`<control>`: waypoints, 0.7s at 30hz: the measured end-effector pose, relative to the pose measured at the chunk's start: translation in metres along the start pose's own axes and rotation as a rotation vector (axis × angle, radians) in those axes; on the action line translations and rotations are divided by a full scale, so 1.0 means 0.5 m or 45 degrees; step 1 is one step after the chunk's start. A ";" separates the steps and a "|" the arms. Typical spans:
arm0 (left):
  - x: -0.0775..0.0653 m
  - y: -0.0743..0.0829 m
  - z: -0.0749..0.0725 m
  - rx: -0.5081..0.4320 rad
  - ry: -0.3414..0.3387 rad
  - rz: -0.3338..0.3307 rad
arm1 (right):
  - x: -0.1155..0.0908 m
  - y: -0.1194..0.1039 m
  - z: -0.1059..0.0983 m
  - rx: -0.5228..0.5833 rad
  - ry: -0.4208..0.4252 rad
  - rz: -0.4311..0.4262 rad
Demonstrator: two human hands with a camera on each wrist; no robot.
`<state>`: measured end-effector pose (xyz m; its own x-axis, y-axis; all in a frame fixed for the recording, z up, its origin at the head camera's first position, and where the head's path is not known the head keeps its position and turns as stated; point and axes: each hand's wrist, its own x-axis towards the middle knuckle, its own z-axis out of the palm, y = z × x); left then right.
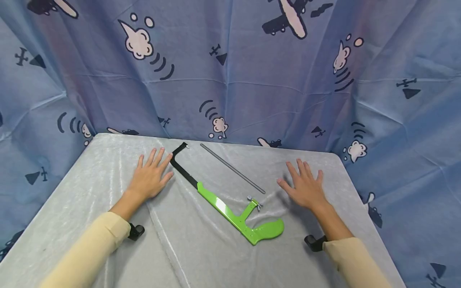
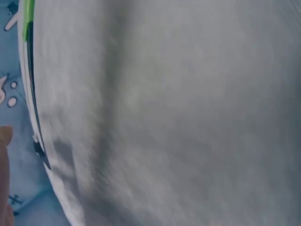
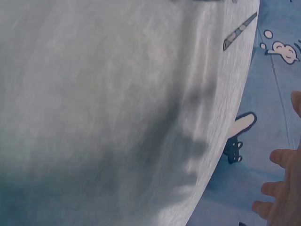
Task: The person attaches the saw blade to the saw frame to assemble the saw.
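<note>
A hacksaw frame with a green handle (image 1: 223,208) and a black front arm (image 1: 185,173) lies slantwise on the table. A wing nut (image 1: 258,206) shows on its short green post. Beyond it lies a thin grey saw blade (image 1: 233,168), apart from the frame. My left hand (image 1: 150,176) is spread with straight fingers beside the black end of the frame; whether a fingertip touches it I cannot tell. On the other side my right hand (image 1: 305,185), fingers spread, holds nothing and is nearest the blade's near end. Its shadow falls on the cloth in the right wrist view.
A pale grey cloth covers the table (image 1: 201,256). Behind and at both sides hangs a blue curtain (image 1: 230,80) printed with planes and clouds. Black wrist mounts (image 1: 136,231) stick out from both sleeves.
</note>
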<state>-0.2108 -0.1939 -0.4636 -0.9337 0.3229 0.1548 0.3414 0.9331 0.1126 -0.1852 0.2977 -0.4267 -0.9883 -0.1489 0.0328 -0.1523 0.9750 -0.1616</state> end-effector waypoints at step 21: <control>0.006 0.121 0.012 -0.032 0.029 0.246 | 0.028 -0.073 0.029 0.192 0.002 -0.182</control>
<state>-0.1933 -0.1354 -0.4622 -0.8477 0.4920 0.1985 0.5173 0.8496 0.1030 -0.1935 0.2575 -0.4346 -0.9566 -0.2835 0.0672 -0.2903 0.9082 -0.3014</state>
